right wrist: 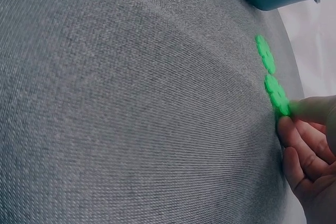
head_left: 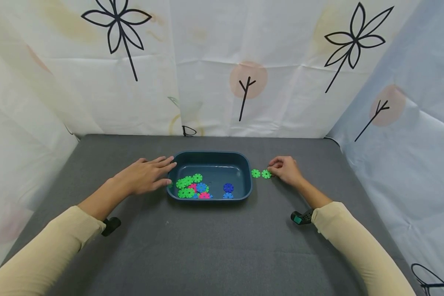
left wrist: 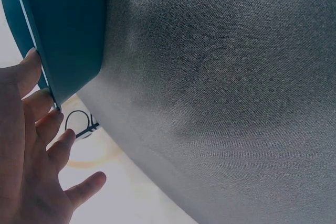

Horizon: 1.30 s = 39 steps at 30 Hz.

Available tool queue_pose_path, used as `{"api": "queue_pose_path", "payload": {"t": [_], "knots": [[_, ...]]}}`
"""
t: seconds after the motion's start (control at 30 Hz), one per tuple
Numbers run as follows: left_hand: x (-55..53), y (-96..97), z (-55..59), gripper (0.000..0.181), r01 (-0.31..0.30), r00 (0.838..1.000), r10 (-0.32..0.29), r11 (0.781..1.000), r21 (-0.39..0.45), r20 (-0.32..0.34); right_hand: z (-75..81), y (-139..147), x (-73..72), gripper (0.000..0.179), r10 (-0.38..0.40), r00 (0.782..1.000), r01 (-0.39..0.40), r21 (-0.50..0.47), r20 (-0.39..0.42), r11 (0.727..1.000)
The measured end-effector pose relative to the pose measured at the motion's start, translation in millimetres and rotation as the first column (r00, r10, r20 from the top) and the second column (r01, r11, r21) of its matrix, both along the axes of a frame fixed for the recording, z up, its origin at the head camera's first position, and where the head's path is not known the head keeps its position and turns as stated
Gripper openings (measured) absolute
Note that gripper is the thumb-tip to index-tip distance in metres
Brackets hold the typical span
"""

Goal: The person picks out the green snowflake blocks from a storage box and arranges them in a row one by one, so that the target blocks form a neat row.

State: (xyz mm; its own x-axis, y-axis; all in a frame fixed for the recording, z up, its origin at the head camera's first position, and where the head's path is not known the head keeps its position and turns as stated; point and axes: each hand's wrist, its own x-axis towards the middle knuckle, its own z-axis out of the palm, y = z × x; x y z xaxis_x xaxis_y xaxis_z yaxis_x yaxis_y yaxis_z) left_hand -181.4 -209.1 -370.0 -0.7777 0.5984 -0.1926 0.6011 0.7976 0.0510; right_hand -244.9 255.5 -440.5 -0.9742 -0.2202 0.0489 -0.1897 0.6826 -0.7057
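A dark teal plastic tray (head_left: 210,200) stands mid-table, holding several green, pink and blue notched plastic discs. My left hand (head_left: 147,176) rests at its left rim with fingers spread; in the left wrist view the fingertips (left wrist: 55,121) touch the rim. Right of the tray, a green notched disc (head_left: 256,173) lies on the cloth. Beside it is a second green disc (head_left: 266,174), whose near edge my right hand (head_left: 286,170) pinches between thumb and fingers. From the right wrist, this pinched disc (right wrist: 276,94) appears low over the cloth, close to the other.
Grey cloth (head_left: 222,246) covers the table. White printed curtains (head_left: 214,74) hang along the back and both sides. Inside the tray, most discs sit in a pile (head_left: 186,192) at the left, and a dark blue disc (head_left: 228,188) lies nearer the right.
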Motion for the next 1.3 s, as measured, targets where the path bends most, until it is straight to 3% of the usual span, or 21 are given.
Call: {"api": "queue_pose_path", "payload": {"t": [0.43,0.87,1.07,1.3], "knots": [[-0.8,1.1,0.2,0.064,0.002,1.000,-0.002,1.000,-0.011,-0.006,8.3,-4,-0.7,0.015,0.035,0.999,-0.035,0.003,-0.010,0.999],[-0.4,1.2,1.7,0.063,0.010,1.000,-0.010,1.000,-0.029,-0.029,65.8,-31,-10.2,0.021,0.111,0.994,-0.110,-0.052,0.002,0.993],[-0.6,0.3,0.8,0.063,0.017,0.999,-0.018,1.000,-0.027,-0.043,80.1,-52,-12.8,0.020,0.176,0.981,-0.162,-0.150,0.082,0.975],[-0.7,1.8,1.7,0.063,0.018,0.999,-0.019,0.999,-0.027,-0.039,88.2,-86,-10.0,0.027,0.272,0.929,-0.194,-0.297,0.251,0.935]]}}
